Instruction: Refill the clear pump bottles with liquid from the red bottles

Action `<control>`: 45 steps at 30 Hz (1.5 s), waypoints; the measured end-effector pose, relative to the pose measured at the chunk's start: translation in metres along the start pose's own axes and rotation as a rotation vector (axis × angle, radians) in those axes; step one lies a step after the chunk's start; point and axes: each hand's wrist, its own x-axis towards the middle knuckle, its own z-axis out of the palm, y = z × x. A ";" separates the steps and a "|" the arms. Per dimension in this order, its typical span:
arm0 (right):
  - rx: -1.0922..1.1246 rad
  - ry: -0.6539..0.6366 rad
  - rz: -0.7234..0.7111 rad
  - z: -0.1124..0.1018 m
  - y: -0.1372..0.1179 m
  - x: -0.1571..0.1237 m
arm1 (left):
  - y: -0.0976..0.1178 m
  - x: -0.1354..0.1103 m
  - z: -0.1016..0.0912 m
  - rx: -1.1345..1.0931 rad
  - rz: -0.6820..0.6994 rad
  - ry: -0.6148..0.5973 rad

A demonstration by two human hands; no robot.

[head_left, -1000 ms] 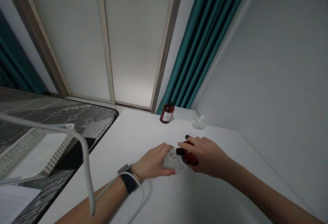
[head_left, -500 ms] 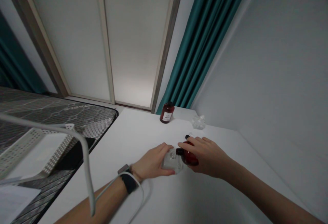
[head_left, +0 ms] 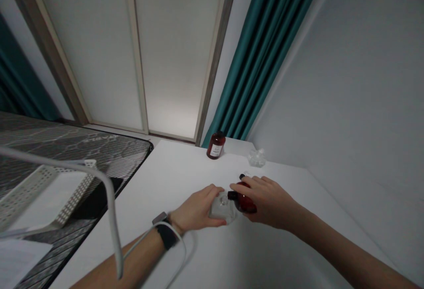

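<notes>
The left hand (head_left: 198, 209) grasps a clear bottle (head_left: 218, 209) from its left side, fingers beyond it and thumb on the near side, seemingly to steady it over the middle of the white table (head_left: 159, 174). The right hand (head_left: 266, 200) is closed around a brown bottle (head_left: 247, 204) from above and the right, apparently so that its neck can sit at the clear bottle's top. The brown bottle is tipped well over; its long axis runs roughly across the table, dark neck pointing to the left edge, base to the right. The clear bottle appears upright, opening upward. Whether the neck is capped, touches the clear bottle or passes liquid cannot be determined. A small black item (head_left: 242, 176) shows just beyond the right hand, mostly hidden. Farther off, a labelled bottle (head_left: 216, 146) stands upright near the table's far edge, with crumpled clear plastic (head_left: 256, 158) to its right, also by that edge. Past the table's left edge is a white basket (head_left: 88, 178).
</notes>
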 end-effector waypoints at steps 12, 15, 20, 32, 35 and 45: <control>-0.015 0.010 -0.012 -0.002 0.000 0.001 | -0.002 0.000 0.002 0.004 0.017 0.009; -0.012 0.006 -0.004 -0.002 0.000 0.000 | -0.001 0.000 0.001 0.006 0.009 0.005; -0.007 -0.002 0.002 -0.002 0.000 0.000 | 0.000 0.000 0.000 0.007 0.001 0.000; -0.012 -0.016 0.000 -0.005 -0.001 0.001 | -0.003 -0.001 0.002 0.009 0.016 0.013; -0.020 -0.018 0.000 -0.005 -0.001 0.001 | -0.002 0.000 0.002 0.004 0.013 0.012; -0.031 -0.026 0.001 -0.004 0.000 0.000 | 0.000 0.000 0.000 0.011 0.004 -0.007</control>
